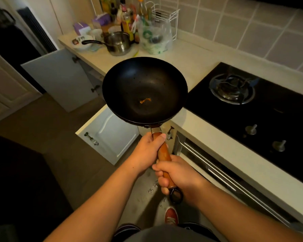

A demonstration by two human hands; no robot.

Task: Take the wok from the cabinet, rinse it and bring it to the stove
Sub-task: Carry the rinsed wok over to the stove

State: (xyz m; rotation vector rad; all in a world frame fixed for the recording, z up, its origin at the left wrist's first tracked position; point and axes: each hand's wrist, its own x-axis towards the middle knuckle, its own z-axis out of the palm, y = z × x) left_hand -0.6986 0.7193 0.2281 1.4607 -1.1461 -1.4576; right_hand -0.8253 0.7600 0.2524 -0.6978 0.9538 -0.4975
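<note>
A black wok (144,89) hangs level in the air in front of the counter edge, just left of the stove. A small orange scrap lies in its bottom. Its wooden handle (164,152) points back toward me. My left hand (147,151) grips the handle close to the bowl, thumb on top. My right hand (177,173) grips the handle's rear end, just ahead of the black hanging ring. The black glass stove (269,116) with a gas burner (232,89) lies to the right of the wok.
Two white cabinet doors (63,79) (110,135) stand open below the counter at the left. At the back of the counter (191,56) are a steel saucepan (117,42), bowls, bottles, a plastic bag and a wire rack. An oven front (217,168) is under the stove.
</note>
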